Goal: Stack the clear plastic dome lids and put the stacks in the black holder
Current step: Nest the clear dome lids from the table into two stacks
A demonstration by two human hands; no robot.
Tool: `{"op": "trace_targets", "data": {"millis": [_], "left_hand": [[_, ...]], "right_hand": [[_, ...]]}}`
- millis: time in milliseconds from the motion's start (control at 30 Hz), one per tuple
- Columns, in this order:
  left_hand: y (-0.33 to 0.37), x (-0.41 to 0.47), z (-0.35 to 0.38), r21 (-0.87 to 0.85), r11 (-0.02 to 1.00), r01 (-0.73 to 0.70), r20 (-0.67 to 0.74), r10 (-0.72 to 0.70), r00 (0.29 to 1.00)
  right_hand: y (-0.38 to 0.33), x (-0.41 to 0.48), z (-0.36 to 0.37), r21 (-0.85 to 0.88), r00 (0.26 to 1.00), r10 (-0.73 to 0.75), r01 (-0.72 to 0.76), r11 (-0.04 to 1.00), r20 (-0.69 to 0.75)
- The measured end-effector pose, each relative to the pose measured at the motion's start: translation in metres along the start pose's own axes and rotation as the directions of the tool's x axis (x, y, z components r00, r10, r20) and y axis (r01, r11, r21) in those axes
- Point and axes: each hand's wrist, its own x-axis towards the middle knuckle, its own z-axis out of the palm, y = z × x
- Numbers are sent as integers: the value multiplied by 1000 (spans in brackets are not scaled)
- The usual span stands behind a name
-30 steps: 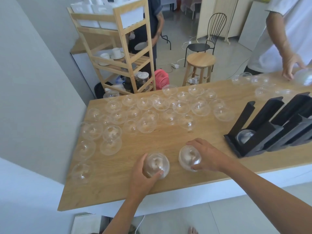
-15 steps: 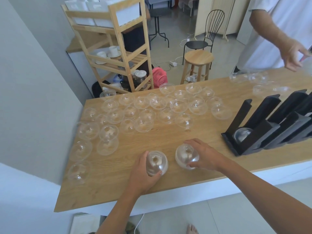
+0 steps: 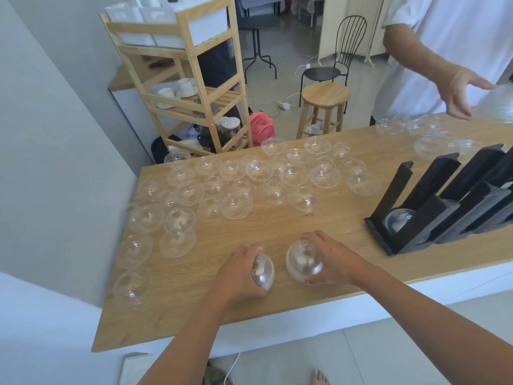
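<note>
The left hand (image 3: pixel 238 273) grasps a single clear plastic dome lid (image 3: pixel 263 270), fingers and thumb curled round its rim, and tips it on edge so its top faces right. Just beside it, the right hand (image 3: pixel 337 259) grips a short stack of clear dome lids (image 3: pixel 303 263) between thumb and fingers. The stack is tilted towards the left hand above the light wooden tabletop (image 3: pixel 277 229).

Beyond the hands, many loose clear lids (image 3: pixel 236 187) lie scattered across the far and left parts of the table, some touching. Well apart to the right stands the black slotted plastic holder (image 3: pixel 433 212), with one clear dome (image 3: pixel 399 219) in its nearest slot.

Across the table, a person in a white shirt (image 3: pixel 449 45) reaches an open hand (image 3: pixel 463 93) over more lids. Behind the table are a round wooden stool (image 3: pixel 324 94), a pale wooden shelf rack (image 3: pixel 191 79) and a pink fan (image 3: pixel 262 129).
</note>
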Motion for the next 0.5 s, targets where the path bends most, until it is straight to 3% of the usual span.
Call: {"op": "trace_targets", "data": {"millis": [333,500], "left_hand": [[0,-6,-4,19,1000,-1,6,1,1000],[-1,-21,-17,-92,996,6,-27,-9,1000]], "right_hand": [[-8,3,1,-20,999,0,1,1000,38],[-14,4,-13,-21,997,11,-9,1000,71]]}}
